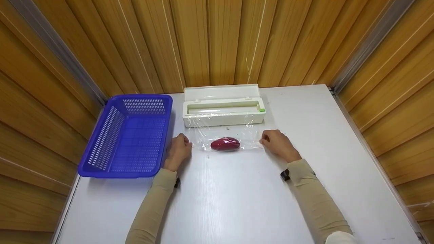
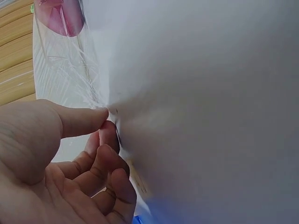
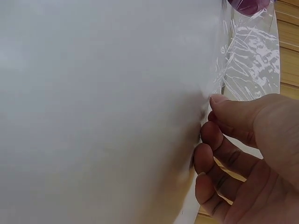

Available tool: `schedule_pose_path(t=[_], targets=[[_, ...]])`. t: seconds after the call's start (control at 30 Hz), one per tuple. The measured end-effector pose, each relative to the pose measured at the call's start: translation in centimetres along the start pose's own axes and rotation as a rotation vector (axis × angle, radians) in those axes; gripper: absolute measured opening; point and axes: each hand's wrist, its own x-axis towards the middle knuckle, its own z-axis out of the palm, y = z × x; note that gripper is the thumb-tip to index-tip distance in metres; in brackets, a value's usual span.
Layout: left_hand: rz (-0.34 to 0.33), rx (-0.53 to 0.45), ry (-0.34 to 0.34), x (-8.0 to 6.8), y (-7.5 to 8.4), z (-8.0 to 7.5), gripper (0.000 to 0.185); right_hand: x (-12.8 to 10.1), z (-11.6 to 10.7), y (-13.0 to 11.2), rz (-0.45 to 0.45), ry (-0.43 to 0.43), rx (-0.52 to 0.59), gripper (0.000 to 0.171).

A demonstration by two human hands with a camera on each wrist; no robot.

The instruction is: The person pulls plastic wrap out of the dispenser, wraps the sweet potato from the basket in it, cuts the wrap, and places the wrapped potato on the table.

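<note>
A shiny dark red oval thing (image 1: 225,144) with tapered ends lies on the white table under a sheet of clear plastic wrap (image 1: 251,144). The wrap stretches from a white wrap dispenser (image 1: 223,120), lid raised, toward the person. My left hand (image 1: 178,151) pinches the near left corner of the film between thumb and forefinger. On the other side, my right hand (image 1: 278,145) pinches the near right corner. Both wrist views show the wrinkled film (image 2: 60,70) running from the fingertips past the red thing (image 3: 252,3). Fingertips of both hands are low at the tabletop.
A blue plastic basket (image 1: 125,175) with slotted walls stands left of the left hand. A small green piece (image 1: 262,110) sits at the dispenser's right end. Wood-look panel walls (image 1: 223,44) enclose the table (image 1: 223,203) at the back and sides.
</note>
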Motion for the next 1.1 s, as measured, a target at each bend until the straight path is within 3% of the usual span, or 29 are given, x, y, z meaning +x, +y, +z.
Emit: schedule_pose_path(t=[0.2, 0.43, 1.1], targets=[[0.033, -0.054, 0.014, -0.1, 0.0, -0.2, 0.006, -0.1, -0.3, 0.1, 0.011, 0.004, 0.008, 0.013], [0.059, -0.051, 0.043, -0.1, 0.4, -0.1, 0.006, -0.2, -0.7, 0.0, 0.008, 0.033, 0.005, 0.016], [0.175, -0.002, 0.109, -0.1, 4.3, -1.1, 0.011, 0.6, -1.6, -0.8, -0.111, 0.328, 0.022, 0.03]])
